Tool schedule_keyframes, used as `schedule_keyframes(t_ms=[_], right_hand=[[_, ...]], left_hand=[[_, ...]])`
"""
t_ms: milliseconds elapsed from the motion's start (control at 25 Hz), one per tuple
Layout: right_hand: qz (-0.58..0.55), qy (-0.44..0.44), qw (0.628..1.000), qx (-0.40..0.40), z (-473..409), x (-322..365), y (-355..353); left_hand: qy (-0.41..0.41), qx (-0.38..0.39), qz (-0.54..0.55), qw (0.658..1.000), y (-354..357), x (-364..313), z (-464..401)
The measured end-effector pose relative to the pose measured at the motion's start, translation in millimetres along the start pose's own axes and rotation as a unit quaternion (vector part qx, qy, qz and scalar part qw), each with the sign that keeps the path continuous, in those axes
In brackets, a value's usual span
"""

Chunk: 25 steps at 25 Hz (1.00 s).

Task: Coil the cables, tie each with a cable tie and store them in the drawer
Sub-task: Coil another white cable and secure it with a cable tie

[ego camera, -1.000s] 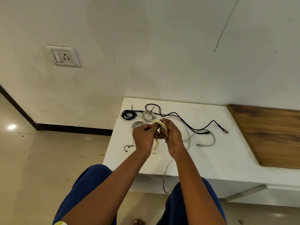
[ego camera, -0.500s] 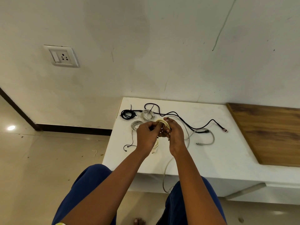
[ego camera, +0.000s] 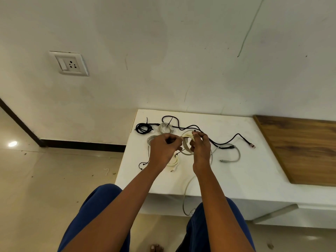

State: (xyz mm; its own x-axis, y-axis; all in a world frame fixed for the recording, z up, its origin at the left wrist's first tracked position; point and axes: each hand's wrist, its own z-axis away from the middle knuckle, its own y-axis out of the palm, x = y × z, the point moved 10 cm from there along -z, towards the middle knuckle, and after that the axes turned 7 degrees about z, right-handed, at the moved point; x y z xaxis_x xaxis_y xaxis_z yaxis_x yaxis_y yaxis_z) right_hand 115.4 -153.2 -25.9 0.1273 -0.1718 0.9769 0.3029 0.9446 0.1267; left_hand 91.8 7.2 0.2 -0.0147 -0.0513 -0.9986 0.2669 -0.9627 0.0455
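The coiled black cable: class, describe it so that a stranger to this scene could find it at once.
Start at the white tabletop below the wall. Go to its far left corner, where the coiled black cable lies beside a small coiled white cable. It is the only black cable wound into a tight bundle; the long black braided cable sprawls loose across the top.

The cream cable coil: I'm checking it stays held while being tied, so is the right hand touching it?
Touching. The head view shows the right hand with fingers curled round the cream cable coil, holding it above the white table.
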Motion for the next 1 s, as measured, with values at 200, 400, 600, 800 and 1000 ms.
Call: schedule_keyframes(t_ms=[200,400,600,800,1000], right_hand=[[0.087,-0.003,0.995,0.039,4,-4,16],[0.094,0.012,0.993,0.070,10,-7,27],[0.089,0.032,0.993,0.070,12,-11,27],[0.072,0.052,0.994,0.056,12,-13,24],[0.075,0.050,0.994,0.055,12,-11,24]], left_hand=[[0.104,-0.053,-0.044,0.992,-6,-25,4],[0.175,-0.085,-0.080,0.978,-12,-36,4],[0.178,-0.091,-0.101,0.975,-11,-35,2],[0.206,-0.088,-0.132,0.966,-9,-43,5],[0.288,-0.059,-0.245,0.924,6,-59,14]])
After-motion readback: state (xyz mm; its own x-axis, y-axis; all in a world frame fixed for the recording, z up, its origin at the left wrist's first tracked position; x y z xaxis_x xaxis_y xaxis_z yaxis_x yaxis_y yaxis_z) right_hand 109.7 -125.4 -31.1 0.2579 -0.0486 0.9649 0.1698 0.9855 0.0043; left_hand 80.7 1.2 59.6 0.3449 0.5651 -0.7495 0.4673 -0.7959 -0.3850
